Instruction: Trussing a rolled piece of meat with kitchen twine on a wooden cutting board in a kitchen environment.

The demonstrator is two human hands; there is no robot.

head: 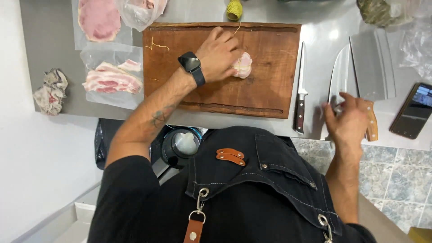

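My left hand (219,55) rests on a small pink bundle of meat (243,65) tied with yellowish twine, in the middle of a wooden cutting board (270,90). The fingers curl over the bundle's left side. A twine strand runs from it up to a spool (234,10) at the board's far edge. My right hand (347,120) hovers at the counter's near edge over the handle of a broad chef's knife (339,76), fingers spread, touching or just above the handle.
A narrow boning knife (300,90) lies right of the board, a cleaver (371,67) beside the chef's knife, a phone (411,110) at far right. Bacon slices on plastic (110,78), packed ham (99,20) and a crumpled cloth (50,90) lie left.
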